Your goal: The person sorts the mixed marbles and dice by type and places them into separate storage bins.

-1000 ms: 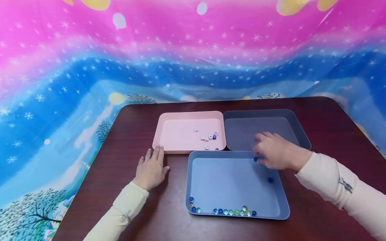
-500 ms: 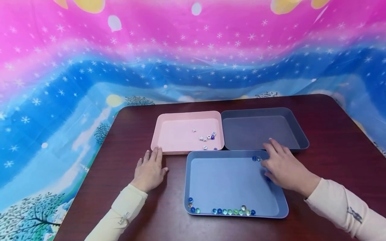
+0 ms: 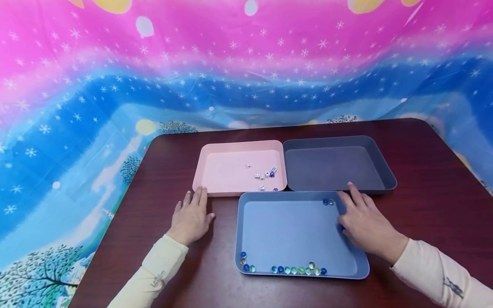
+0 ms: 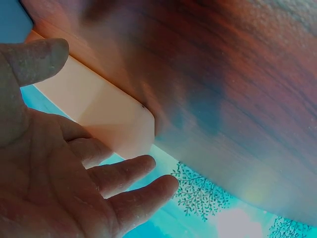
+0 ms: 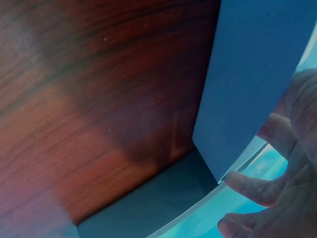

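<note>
My left hand [image 3: 191, 220] lies with its fingers spread, fingertips right at the near left corner of the pink tray [image 3: 215, 147]. In the left wrist view its palm and loosely bent fingers hold nothing. My right hand [image 3: 367, 220] reaches over the right side of the blue tray [image 3: 285, 231], fingers extended near its far right corner. Two marbles [image 3: 328, 202], one blue and one clear, sit just left of those fingers. A row of marbles [image 3: 294, 270] runs along the tray's near wall, and several more gather at its near left corner. The right palm hides the wall beneath it.
Several white and blue dice [image 3: 262, 176] lie in the right part of the pink tray. A dark grey tray [image 3: 331, 164] stands beside it, behind the blue one. All rest on a dark wooden table [image 3: 173, 162], with a patterned cloth [image 3: 231, 64] hanging behind.
My right hand has moved from the blue tray's far edge toward its right wall, uncovering the two marbles there. A blue marble seen near the right wall is now out of sight. The left hand stays put.
</note>
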The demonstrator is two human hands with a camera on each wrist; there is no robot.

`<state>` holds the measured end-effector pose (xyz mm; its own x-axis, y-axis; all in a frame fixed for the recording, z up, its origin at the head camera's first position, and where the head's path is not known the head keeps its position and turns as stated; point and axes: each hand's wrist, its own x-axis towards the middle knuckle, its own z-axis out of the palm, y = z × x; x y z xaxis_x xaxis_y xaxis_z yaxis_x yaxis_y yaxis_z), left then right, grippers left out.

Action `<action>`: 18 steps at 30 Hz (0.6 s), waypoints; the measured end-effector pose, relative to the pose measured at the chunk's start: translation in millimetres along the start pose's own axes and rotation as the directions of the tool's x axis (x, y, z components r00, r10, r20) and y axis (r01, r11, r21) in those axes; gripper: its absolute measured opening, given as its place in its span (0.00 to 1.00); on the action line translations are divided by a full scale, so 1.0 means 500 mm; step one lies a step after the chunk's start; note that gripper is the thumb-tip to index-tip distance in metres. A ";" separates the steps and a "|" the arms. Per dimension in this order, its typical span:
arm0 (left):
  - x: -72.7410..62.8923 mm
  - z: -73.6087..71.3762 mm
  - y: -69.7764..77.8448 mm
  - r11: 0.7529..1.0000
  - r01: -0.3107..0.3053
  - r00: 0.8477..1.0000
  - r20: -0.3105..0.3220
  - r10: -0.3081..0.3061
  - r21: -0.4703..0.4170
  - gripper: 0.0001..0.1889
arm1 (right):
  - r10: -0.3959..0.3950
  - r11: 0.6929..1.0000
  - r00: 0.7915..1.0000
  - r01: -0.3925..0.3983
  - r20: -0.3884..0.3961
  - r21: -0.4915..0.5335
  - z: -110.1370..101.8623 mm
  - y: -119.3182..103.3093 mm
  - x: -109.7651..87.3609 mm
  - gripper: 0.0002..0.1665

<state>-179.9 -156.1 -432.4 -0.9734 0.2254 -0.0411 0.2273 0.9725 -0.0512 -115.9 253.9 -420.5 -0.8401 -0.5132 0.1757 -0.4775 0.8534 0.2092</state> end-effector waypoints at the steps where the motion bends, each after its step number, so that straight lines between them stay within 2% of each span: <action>1: 0.000 0.000 0.000 1.000 -0.001 1.000 -0.002 0.001 0.001 0.41 | 0.003 1.000 1.000 -0.003 -0.003 0.003 0.000 -0.001 0.000 0.08; 7: -0.001 -0.002 0.001 1.000 -0.001 1.000 -0.004 0.001 -0.001 0.41 | 0.003 1.000 1.000 -0.003 -0.006 0.013 -0.003 0.001 -0.001 0.03; 11: -0.001 -0.002 0.002 1.000 0.000 1.000 -0.005 0.000 -0.005 0.41 | -0.005 1.000 0.999 0.005 -0.036 0.020 -0.017 0.008 0.005 0.05; 16: -0.002 -0.002 0.003 1.000 -0.001 1.000 -0.007 0.001 0.000 0.41 | -0.022 0.999 0.996 0.024 -0.082 0.031 -0.044 0.018 0.033 0.12; 18: -0.003 -0.003 0.003 1.000 -0.001 1.000 -0.004 0.001 -0.003 0.41 | -0.031 0.998 0.993 0.037 -0.116 0.042 -0.051 0.024 0.051 0.11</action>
<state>-178.3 -154.8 -431.1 -0.9734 0.2261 -0.0372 0.2278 0.9725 -0.0479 -136.4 248.7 -388.9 -0.7891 -0.5470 0.2796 -0.5182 0.8371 0.1753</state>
